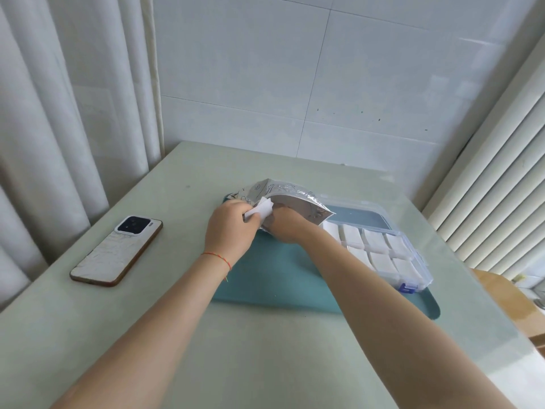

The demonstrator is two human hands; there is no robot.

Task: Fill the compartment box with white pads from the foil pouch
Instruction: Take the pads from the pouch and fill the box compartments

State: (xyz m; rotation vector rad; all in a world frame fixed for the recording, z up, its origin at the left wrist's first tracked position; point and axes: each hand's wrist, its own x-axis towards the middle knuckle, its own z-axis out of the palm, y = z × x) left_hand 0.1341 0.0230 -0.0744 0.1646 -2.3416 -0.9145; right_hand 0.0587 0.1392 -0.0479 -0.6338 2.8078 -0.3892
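A silver foil pouch [292, 199] lies on the teal mat [280, 278], its mouth towards me. My left hand [228, 228] pinches a white pad [261, 211] at the pouch's mouth. My right hand [287, 227] grips the pouch's lower edge just right of the pad, its fingers partly hidden under the foil. The clear compartment box [413, 262] stands open on the mat to the right, with white pads [374, 242] in several of its compartments. Its lid [356, 216] lies flat behind it.
A phone [118, 250] lies face down on the pale green table [177, 335] to the left. A curtain hangs at the left, a tiled wall stands behind, and a ribbed radiator [501, 202] is at the right. The table's right edge is near the box.
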